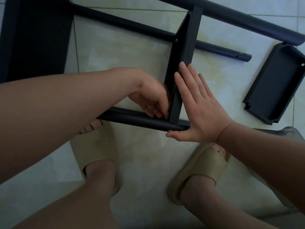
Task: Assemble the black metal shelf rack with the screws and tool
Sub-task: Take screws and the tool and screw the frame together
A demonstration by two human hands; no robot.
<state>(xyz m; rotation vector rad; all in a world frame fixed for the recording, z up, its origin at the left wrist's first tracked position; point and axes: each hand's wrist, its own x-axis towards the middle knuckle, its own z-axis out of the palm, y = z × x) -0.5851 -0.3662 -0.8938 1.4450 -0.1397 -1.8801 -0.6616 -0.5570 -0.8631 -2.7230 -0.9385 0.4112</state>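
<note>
Partly done, I'd judge: one shelf panel (186, 47) shows a screw (176, 40) at its far end. The right hand (199, 109) presses it flat-palmed, while the left hand (153, 100) curls at the near pole (128, 115) joint, its hold hidden. A spare shelf (277, 83) lies loose.

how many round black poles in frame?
3: far pole across the top right; middle pole, free end pointing right; near pole closest to the camera. A fourth may be hidden or out of frame.
</note>
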